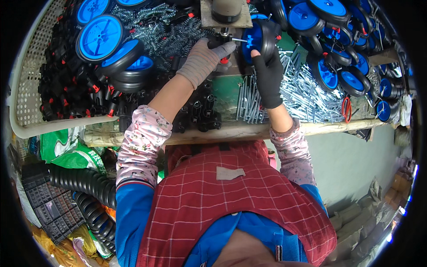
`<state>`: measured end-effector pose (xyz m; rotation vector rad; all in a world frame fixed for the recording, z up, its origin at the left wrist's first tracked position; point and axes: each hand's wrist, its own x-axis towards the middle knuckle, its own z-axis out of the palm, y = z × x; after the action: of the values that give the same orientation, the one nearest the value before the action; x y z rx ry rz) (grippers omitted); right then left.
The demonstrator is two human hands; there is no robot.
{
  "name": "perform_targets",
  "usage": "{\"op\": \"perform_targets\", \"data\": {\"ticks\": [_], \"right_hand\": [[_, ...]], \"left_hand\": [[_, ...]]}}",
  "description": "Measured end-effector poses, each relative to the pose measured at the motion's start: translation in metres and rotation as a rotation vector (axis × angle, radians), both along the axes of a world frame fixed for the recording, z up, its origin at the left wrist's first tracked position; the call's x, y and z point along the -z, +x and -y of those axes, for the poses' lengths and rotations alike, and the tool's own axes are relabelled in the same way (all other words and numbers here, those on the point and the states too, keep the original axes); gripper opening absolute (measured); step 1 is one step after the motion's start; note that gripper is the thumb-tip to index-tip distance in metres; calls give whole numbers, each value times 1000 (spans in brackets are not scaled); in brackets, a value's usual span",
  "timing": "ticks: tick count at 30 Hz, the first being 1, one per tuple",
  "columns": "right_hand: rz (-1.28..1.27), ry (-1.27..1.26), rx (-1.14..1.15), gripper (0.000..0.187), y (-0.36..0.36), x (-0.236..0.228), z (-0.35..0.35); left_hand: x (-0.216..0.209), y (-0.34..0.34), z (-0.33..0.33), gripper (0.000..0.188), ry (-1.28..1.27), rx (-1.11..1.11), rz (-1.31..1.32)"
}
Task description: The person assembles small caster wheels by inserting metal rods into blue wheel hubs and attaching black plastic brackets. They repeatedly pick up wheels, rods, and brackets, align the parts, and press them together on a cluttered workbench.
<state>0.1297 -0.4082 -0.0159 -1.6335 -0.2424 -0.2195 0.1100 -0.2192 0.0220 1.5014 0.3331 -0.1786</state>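
My right hand (268, 80), in a black glove, grips a wheel (266, 39) with a blue hub and black tyre, its thumb against the hub. A thin metal pin (239, 40) runs from the hub toward my left hand (205, 60). That hand, in a grey striped glove, has its fingers closed around a black plastic fitting (215, 42), mostly hidden by the fingers; a red bit (223, 60) shows among them. Both hands are just below a bench fixture with a dark round block (226, 10) on a wooden plate (206, 18).
Loose springs (153, 26) lie behind my left hand. Blue-hubbed wheels (99, 37) rest over a white perforated crate (26, 89) of black and red fittings (75, 95). Long metal pins (302, 95) and red-handled scissors (346, 109) lie at right, with more wheels (327, 73) behind. The wooden bench edge (240, 130) runs in front.
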Motion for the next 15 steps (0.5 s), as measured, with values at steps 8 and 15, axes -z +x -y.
{"op": "perform_targets", "data": {"ticks": [8, 15], "right_hand": [[308, -314, -16, 64, -7, -11, -27], [263, -646, -65, 53, 35, -22, 5]], "left_hand": [[-35, -77, -24, 54, 845, 102, 362], [-58, -106, -125, 52, 1743, -135, 677]]}}
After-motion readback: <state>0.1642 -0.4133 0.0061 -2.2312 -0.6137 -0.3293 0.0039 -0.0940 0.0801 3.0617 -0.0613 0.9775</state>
